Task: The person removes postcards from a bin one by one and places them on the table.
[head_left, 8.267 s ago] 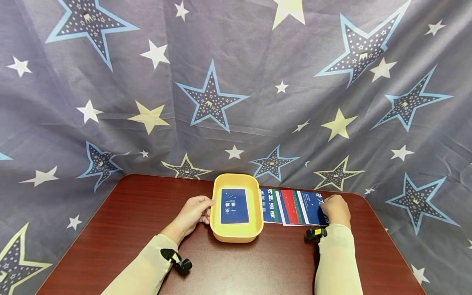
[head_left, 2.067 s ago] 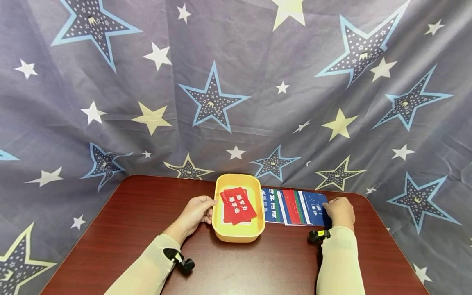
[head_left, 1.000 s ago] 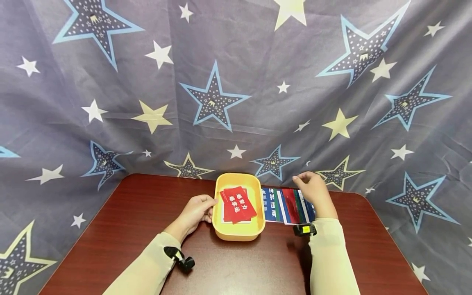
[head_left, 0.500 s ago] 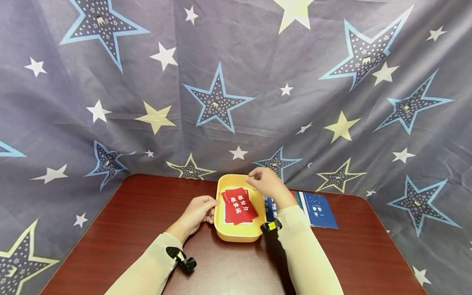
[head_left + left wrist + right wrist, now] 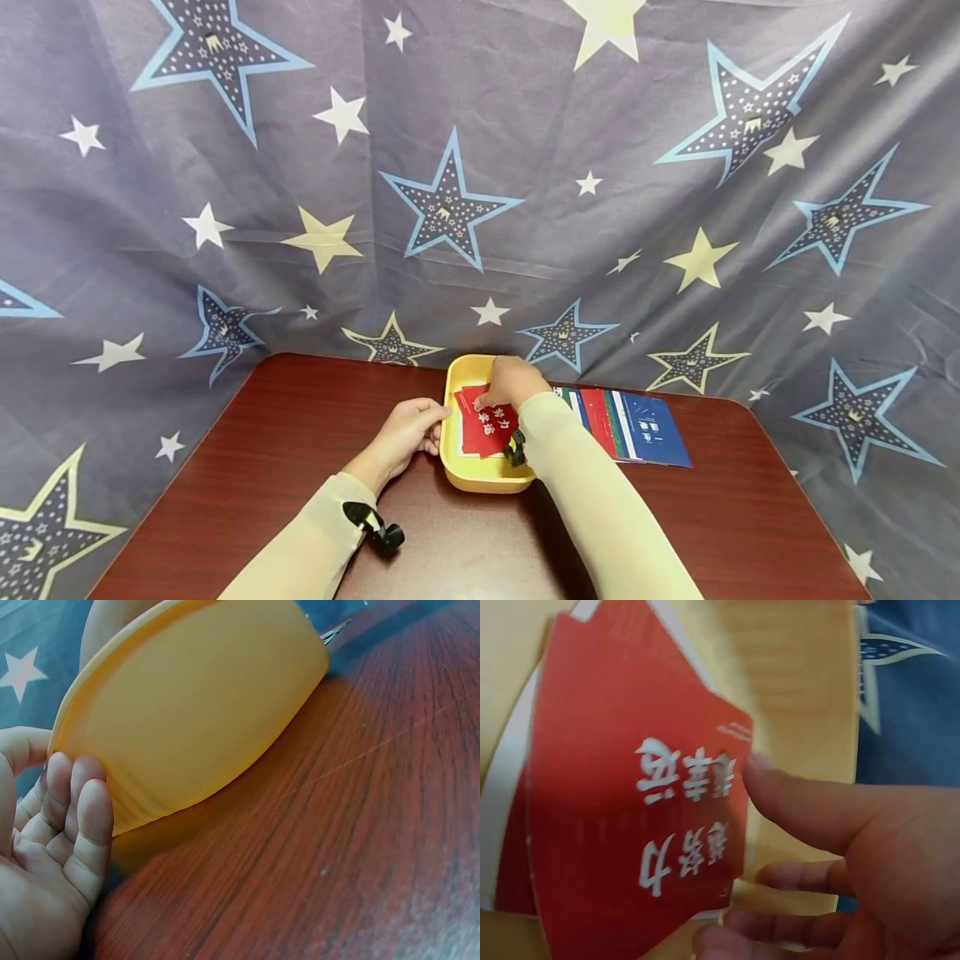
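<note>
A yellow plastic tray (image 5: pixel 486 484) stands near the table's far edge, with red cards (image 5: pixel 480 437) bearing white characters inside it, lying askew over white-edged ones. My left hand (image 5: pixel 405 433) pinches the tray's left rim; in the left wrist view its thumb and curled fingers meet at the wall of the tray (image 5: pixel 202 697). My right hand (image 5: pixel 517 383) reaches into the tray from the right. In the right wrist view, the right hand (image 5: pixel 855 855) has its thumb and fingers at the edge of the top red card (image 5: pixel 622 795), which bows slightly.
Right of the tray lies an overlapping row of cards, with a red card (image 5: pixel 598 421) in it and a blue card (image 5: pixel 654 429) at the right end. My right forearm covers part of the row. A star-patterned cloth (image 5: pixel 480 275) hangs behind the table (image 5: pixel 337 383).
My right hand has left the blue card at the row's right end and moved left, over the row, down into the tray to the red cards. The left hand stays at the rim.
</note>
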Demonstrator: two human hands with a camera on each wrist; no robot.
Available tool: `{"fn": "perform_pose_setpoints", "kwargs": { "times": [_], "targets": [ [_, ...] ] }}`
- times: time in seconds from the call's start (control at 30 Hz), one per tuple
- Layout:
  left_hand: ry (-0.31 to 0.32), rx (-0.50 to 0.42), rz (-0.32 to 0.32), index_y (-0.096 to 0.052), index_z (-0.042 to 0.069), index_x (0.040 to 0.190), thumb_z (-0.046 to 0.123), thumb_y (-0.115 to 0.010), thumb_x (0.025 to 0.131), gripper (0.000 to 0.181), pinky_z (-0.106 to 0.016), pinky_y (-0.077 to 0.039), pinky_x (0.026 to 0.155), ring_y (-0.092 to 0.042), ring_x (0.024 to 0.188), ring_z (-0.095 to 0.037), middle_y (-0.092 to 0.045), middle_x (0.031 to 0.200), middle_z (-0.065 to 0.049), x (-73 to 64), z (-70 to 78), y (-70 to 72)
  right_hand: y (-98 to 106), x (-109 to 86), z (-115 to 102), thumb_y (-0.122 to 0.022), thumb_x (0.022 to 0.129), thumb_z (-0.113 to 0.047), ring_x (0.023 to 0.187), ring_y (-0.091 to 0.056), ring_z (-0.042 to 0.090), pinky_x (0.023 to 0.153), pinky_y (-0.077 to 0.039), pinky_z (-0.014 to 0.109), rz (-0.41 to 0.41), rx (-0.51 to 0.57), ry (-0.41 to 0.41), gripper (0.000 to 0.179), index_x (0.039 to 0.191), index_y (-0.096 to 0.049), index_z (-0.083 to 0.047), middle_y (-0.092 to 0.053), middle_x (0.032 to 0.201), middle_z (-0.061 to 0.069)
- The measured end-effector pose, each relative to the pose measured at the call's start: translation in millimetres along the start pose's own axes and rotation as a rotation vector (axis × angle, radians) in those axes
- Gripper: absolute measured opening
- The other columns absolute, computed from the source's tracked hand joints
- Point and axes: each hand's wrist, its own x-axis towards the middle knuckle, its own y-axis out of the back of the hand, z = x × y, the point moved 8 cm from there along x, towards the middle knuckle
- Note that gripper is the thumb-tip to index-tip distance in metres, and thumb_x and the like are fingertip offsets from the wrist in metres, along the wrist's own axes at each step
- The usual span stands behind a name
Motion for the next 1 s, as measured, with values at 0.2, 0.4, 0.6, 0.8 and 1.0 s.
{"fn": "perform_pose_setpoints", "kwargs": {
  "times": [0.2, 0.4, 0.6, 0.8, 1.0],
  "targets": [
    [0.001, -0.002, 0.004, -0.071, 0.002, 0.097, 0.016, -0.072, 0.107, 0.017, -0.021, -0.056, 0.052, -0.057, 0.058, -0.01, -0.059, 0.069, 0.0, -0.1, 0.3, -0.4, -18, 17.3, 4, -0.105, 0.074, -0.049, 0.086, -0.068, 0.021, 0.097, -0.065, 0.04, -0.026, -0.116, -0.007, 0.046, 0.091, -0.079, -0.015, -0.075, 0.087, -0.001],
    [0.003, 0.005, 0.011, -0.07, 0.0, 0.098, 0.016, -0.073, 0.107, 0.019, -0.021, -0.055, 0.052, -0.057, 0.058, -0.01, -0.059, 0.068, 0.001, -1.5, 2.4, -0.6, -36, 41.8, 21, -0.107, 0.073, -0.05, 0.092, -0.07, 0.022, 0.104, -0.065, 0.042, -0.021, -0.108, 0.011, 0.059, 0.107, -0.081, -0.01, -0.079, 0.1, 0.002],
    [0.012, 0.0, 0.026, -0.068, 0.001, 0.101, 0.016, -0.074, 0.106, 0.017, -0.021, -0.056, 0.052, -0.059, 0.06, -0.009, -0.061, 0.071, 0.001, -0.9, 1.7, 1.2, 9, -2.4, 5, -0.101, 0.084, -0.02, 0.099, -0.073, 0.028, 0.102, -0.067, 0.046, 0.021, 0.033, 0.01, 0.046, 0.119, -0.077, -0.002, -0.08, 0.114, 0.012],
    [0.019, -0.04, 0.018, -0.065, 0.004, 0.11, 0.013, -0.078, 0.104, 0.017, -0.021, -0.057, 0.051, -0.062, 0.057, -0.008, -0.067, 0.075, 0.003, 0.7, -0.7, 3.0, 31, -16.0, 21, -0.092, 0.095, -0.016, 0.11, -0.075, 0.029, 0.106, -0.066, 0.046, 0.034, 0.205, 0.014, 0.049, 0.136, -0.074, 0.002, -0.079, 0.128, 0.016],
    [0.018, -0.05, 0.008, -0.065, 0.003, 0.114, 0.01, -0.078, 0.103, 0.019, -0.021, -0.059, 0.053, -0.063, 0.058, -0.009, -0.071, 0.075, 0.004, 2.0, -1.1, 3.3, 45, -33.0, 59, -0.087, 0.101, -0.019, 0.096, -0.073, 0.024, 0.09, -0.066, 0.04, 0.07, 0.471, 0.017, 0.048, 0.139, -0.071, 0.005, -0.078, 0.108, 0.014]
  ]
}}
